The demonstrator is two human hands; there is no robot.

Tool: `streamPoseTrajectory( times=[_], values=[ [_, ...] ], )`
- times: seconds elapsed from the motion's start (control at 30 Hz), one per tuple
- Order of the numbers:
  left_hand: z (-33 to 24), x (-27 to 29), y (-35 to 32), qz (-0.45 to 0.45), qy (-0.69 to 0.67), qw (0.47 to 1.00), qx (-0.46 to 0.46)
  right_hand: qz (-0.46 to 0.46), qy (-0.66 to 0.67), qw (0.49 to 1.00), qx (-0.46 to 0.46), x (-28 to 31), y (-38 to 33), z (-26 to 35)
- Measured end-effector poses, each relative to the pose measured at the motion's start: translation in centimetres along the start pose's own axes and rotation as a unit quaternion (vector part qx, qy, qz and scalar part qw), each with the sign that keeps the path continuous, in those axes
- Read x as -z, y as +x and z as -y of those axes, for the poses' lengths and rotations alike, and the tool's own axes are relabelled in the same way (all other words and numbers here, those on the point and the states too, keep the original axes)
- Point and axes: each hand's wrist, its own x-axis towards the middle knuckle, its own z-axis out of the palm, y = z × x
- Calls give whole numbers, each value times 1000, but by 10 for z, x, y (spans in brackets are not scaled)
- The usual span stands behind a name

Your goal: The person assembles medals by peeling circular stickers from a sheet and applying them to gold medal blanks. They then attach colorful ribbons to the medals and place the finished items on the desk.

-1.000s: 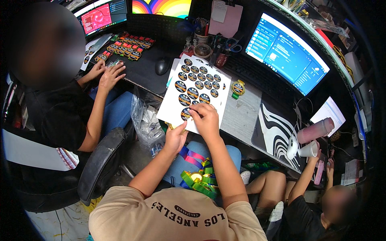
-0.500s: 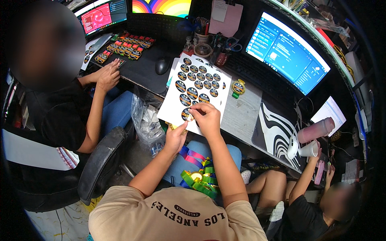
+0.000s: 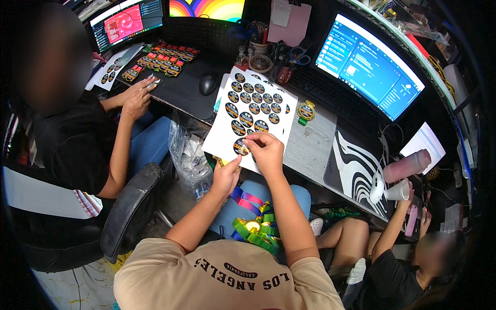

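1. A white sticker sheet [image 3: 253,111] with rows of round black-and-orange labels is held tilted over the desk edge.
2. One round label [image 3: 241,148] at the sheet's lower edge is pinched by the right hand [image 3: 267,151]; the sheet is supported from below by the left hand [image 3: 227,175].
3. A second sheet [image 3: 111,70] is laid flat at far left.
4. Small loose labels [image 3: 165,57] are spread before the left screen [image 3: 126,20], which shows red.
5. A rainbow screen [image 3: 209,8] is seen at top centre.
6. A blue screen [image 3: 369,67] is set at right.
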Motion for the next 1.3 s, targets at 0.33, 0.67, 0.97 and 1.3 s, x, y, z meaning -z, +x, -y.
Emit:
streamPoseTrajectory(
  times=[0.33,0.67,0.97,1.3],
  values=[
    [1,0,0,4,-3,1000,-4,-2,-21,999,30,-1,-2,-3],
    [-5,-7,5,5,-60,998,-14,51,-56,994,74,0,-8,-13],
    [-21,-2,21,-27,-81,996,-39,131,464,864,-144,33,-2,-30],
    [-51,-33,-34,-118,366,790,-477,71,82,992,-64,80,0,35]
  ],
)
